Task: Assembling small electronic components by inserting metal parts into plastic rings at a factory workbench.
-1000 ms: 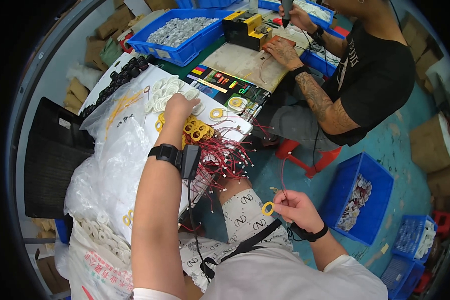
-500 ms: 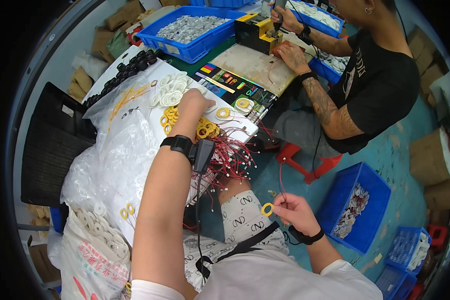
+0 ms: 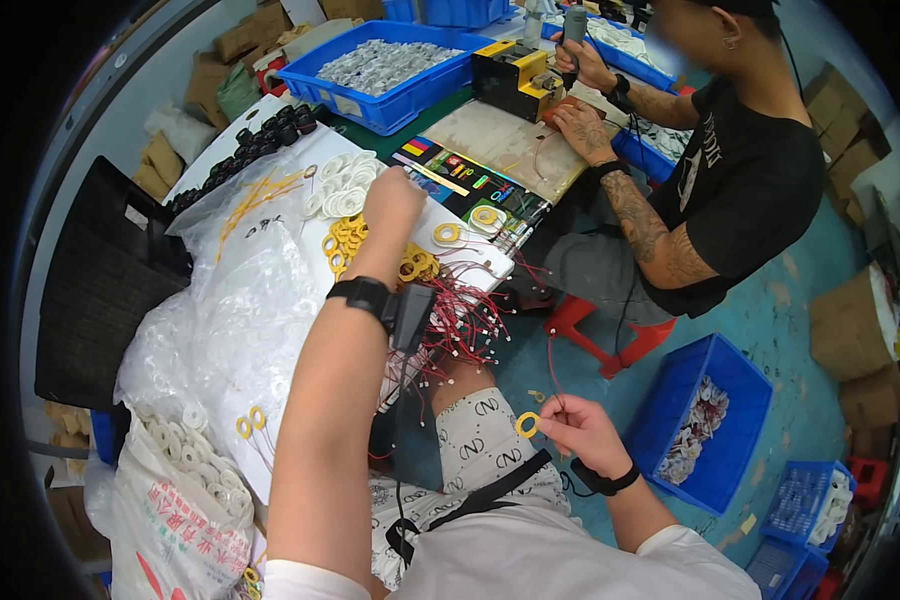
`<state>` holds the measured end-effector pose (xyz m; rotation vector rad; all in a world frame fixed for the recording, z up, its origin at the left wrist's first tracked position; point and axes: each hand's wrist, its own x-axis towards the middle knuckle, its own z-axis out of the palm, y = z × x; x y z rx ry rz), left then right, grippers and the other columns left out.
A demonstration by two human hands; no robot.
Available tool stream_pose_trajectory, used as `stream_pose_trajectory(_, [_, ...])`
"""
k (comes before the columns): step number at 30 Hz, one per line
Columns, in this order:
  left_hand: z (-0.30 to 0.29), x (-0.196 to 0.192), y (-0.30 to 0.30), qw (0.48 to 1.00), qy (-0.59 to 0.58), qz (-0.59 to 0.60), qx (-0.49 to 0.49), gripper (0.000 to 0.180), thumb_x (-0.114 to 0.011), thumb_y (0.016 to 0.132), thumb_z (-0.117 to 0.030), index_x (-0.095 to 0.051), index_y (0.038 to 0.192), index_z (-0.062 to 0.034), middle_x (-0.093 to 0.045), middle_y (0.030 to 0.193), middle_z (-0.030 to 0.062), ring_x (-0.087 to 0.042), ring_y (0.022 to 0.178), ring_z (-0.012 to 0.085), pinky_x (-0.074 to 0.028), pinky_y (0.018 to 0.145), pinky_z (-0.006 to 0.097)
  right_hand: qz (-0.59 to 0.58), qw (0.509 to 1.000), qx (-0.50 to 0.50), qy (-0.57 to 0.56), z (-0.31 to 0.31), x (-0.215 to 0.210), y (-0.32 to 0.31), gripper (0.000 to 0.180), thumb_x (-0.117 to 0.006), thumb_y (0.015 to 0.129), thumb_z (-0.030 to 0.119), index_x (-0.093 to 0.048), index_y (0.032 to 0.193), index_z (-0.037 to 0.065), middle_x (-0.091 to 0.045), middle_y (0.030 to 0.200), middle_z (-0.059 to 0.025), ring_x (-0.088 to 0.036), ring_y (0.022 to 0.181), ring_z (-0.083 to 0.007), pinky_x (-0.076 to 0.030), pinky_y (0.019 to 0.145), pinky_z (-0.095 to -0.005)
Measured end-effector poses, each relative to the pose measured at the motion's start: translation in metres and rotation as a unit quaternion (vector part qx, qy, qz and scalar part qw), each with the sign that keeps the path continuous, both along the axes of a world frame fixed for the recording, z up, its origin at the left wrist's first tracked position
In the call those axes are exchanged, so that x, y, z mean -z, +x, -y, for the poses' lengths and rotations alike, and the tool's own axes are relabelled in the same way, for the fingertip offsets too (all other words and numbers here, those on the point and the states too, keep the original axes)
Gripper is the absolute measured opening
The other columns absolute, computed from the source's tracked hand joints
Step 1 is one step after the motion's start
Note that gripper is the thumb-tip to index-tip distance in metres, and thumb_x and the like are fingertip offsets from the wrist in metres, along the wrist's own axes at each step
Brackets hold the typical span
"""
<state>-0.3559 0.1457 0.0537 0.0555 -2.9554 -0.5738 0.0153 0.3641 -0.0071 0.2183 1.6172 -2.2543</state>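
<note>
My left hand (image 3: 392, 200) reaches far forward over the white table (image 3: 270, 250), resting among the pile of white rings (image 3: 338, 188) and the yellow coil rings (image 3: 345, 240); whether it grips one I cannot tell. My right hand (image 3: 580, 430) is low over my lap and pinches a small yellow coil ring (image 3: 526, 425) with a thin red lead (image 3: 552, 365) running up from it. A bunch of red-wired coils (image 3: 460, 320) hangs off the table's near edge. A black watch (image 3: 362, 292) sits on my left wrist.
Across the table a person in a black shirt (image 3: 740, 190) works at a yellow machine (image 3: 510, 75). Blue bins stand at the far side (image 3: 390, 65) and on the floor at right (image 3: 705, 420). Clear plastic bags (image 3: 220, 330) and a sack of white rings (image 3: 180, 500) lie at left. A red stool (image 3: 595, 330) stands nearby.
My left hand has pushed further forward onto the rings. My right hand stays low with the yellow coil ring, shifted slightly.
</note>
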Motion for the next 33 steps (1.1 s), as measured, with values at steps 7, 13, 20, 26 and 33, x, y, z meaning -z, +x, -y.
stream_pose_trajectory(7, [0.026,-0.084,0.181,0.817,0.559,0.048,0.132,0.041,-0.070,0.095,-0.010,-0.055,0.132,-0.0001,-0.072,0.103,0.0159,-0.075,0.088,0.0272,-0.062,0.077,0.035,-0.093,0.985,0.126,-0.074,0.017,-0.023,-0.006,0.005,-0.067,0.098,0.001,-0.062,0.099,0.001,-0.059,0.090,0.0002,-0.050,0.060,-0.0033,-0.039,0.052,-0.0197])
stream_pose_trajectory(13, [0.070,-0.043,0.327,0.643,0.734,0.217,-0.014,0.055,-0.064,0.100,-0.007,-0.042,0.151,-0.0021,-0.072,0.110,0.0182,-0.075,0.101,0.0342,-0.067,0.080,0.031,-0.117,0.986,0.105,-0.060,0.065,-0.047,-0.018,0.006,-0.067,0.098,0.001,-0.061,0.101,0.000,-0.059,0.093,-0.0011,-0.051,0.062,-0.0036,-0.039,0.052,-0.0201])
stream_pose_trajectory(20, [0.113,0.005,0.371,0.560,0.796,0.221,-0.058,0.046,-0.060,0.105,-0.015,-0.048,0.145,0.0021,-0.068,0.120,0.0175,-0.072,0.109,0.0302,-0.065,0.088,0.033,-0.038,0.999,0.010,-0.002,0.117,-0.040,-0.013,0.009,-0.070,0.098,0.009,-0.064,0.101,0.003,-0.058,0.079,0.0041,-0.049,0.060,-0.0015,-0.037,0.052,-0.0182])
stream_pose_trajectory(26, [0.131,0.011,0.394,0.543,0.816,0.177,-0.084,0.064,-0.032,0.112,-0.048,-0.045,0.148,0.0033,-0.062,0.135,0.0201,-0.066,0.123,0.0289,-0.058,0.101,0.042,-0.032,0.997,-0.037,0.065,0.153,-0.057,-0.009,0.007,-0.070,0.098,0.005,-0.064,0.100,0.002,-0.060,0.081,0.0050,-0.053,0.069,0.0002,-0.039,0.058,-0.0167])
stream_pose_trajectory(33, [0.141,0.006,0.403,0.543,0.827,0.135,-0.060,0.083,-0.015,0.109,-0.062,-0.040,0.152,0.0048,-0.054,0.147,0.0264,-0.061,0.130,0.0293,-0.052,0.109,0.041,-0.016,0.988,-0.107,0.114,0.190,-0.069,-0.011,0.006,-0.070,0.097,0.003,-0.066,0.099,-0.001,-0.065,0.088,0.0022,-0.057,0.076,-0.0008,-0.043,0.064,-0.0174])
